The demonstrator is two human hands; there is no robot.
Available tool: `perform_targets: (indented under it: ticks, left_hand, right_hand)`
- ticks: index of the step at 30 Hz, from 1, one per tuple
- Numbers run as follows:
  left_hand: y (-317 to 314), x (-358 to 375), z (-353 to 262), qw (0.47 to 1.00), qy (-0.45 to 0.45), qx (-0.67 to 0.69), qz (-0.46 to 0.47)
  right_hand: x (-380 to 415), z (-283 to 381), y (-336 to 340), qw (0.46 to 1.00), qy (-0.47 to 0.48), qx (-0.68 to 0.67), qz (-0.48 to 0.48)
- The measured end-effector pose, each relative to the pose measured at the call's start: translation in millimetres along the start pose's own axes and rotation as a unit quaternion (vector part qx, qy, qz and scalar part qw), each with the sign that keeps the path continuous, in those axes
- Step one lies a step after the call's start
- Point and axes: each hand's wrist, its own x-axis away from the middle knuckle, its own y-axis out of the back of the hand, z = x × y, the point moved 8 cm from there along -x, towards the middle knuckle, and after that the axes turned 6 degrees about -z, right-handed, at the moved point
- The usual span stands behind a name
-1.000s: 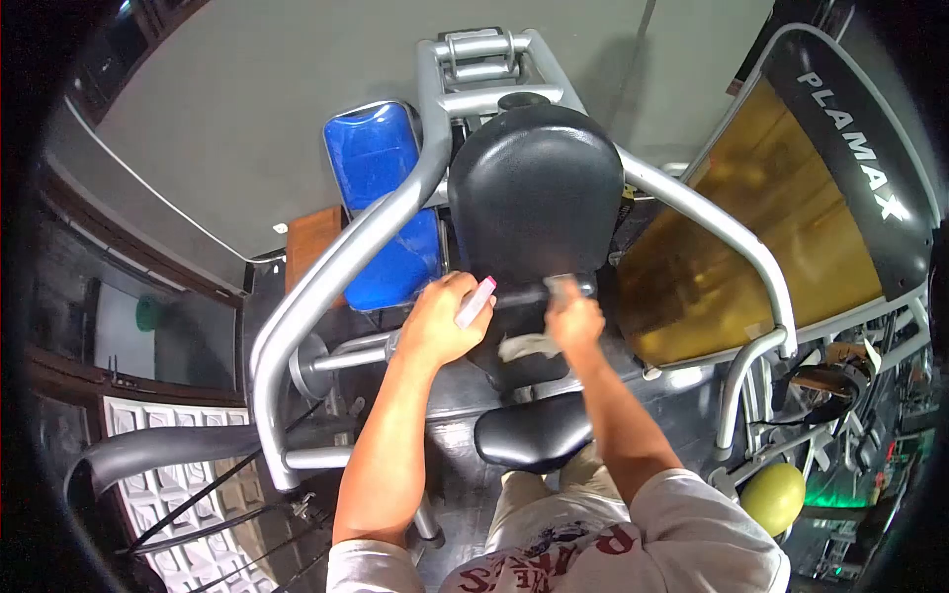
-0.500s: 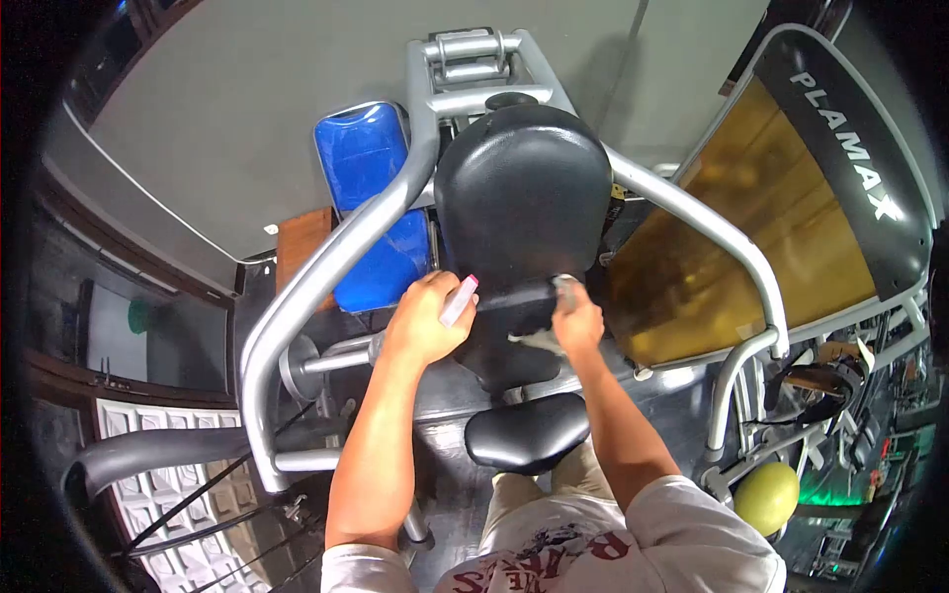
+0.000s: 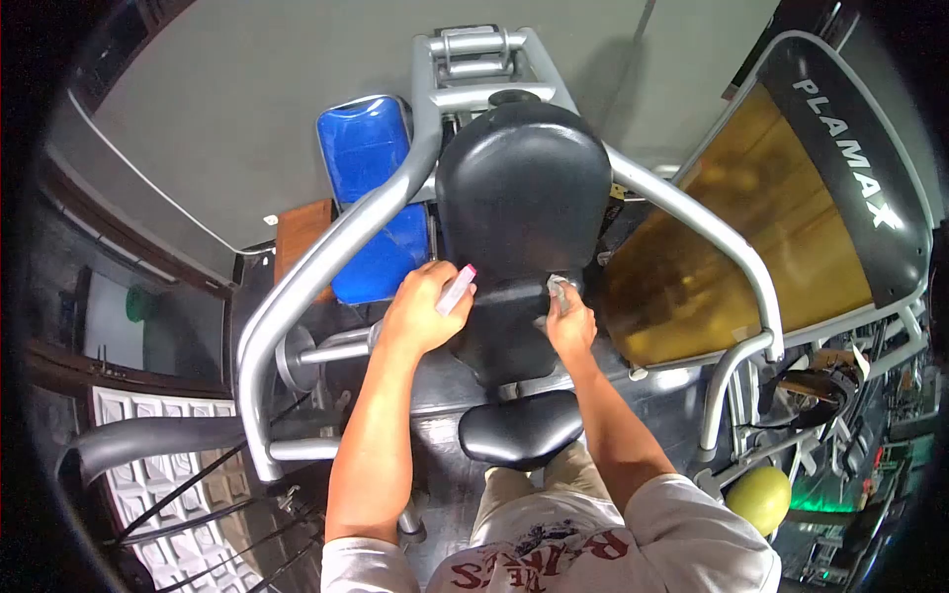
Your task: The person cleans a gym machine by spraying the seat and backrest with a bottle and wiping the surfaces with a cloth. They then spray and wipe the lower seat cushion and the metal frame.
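Note:
My left hand (image 3: 427, 308) is closed around a small whitish bottle (image 3: 457, 290) with a red-pink top, tilted up to the right. In my right hand (image 3: 570, 321) a crumpled pale cloth (image 3: 558, 289) is pinched, held by the lower right part of the black pad. Both hands are in front of the exercise machine's tall black backrest (image 3: 524, 188), over its lower pad. Below them, near my legs, is the rounded black seat (image 3: 522, 429).
Silver tube arms (image 3: 331, 237) curve down on both sides of the machine. A blue padded chair (image 3: 364, 150) stands behind at left. The PLAMAX panel (image 3: 761, 217) rises at right, with a yellow-green ball (image 3: 759, 500) below it. Glass doors line the far left.
The cloth's loose end, which hung out to the left of my right hand, is now gathered closer to it. My right hand has shifted slightly left and my left hand slightly up.

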Motion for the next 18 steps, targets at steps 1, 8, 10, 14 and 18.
perform_targets:
  ticks: [1, 8, 10, 14, 18]
  left_hand:
    - [-1.4, 2.3, -0.6, 1.0, 0.0, 0.001, 0.006]
    - [11.5, 1.2, 4.7, 0.999, 0.04, -0.013, 0.001]
    - [16.7, -1.9, 5.2, 0.999, 0.048, -0.013, -0.011]
    - [14.8, -1.9, 5.5, 1.0, 0.024, -0.002, -0.019]
    - [15.0, -2.7, 3.9, 0.999, 0.054, -0.007, -0.003]
  right_hand:
    - [9.1, 1.6, -5.2, 0.998, -0.029, -0.048, -0.027]
    - [50.1, 18.5, -42.3, 0.997, 0.033, -0.066, 0.032]
    - [27.6, -0.9, -27.4, 0.982, 0.022, -0.186, 0.008]
    - [18.5, -44.7, -45.1, 0.949, -0.056, -0.304, -0.056]
    - [47.9, 20.7, -54.7, 0.981, -0.028, -0.186, -0.037]
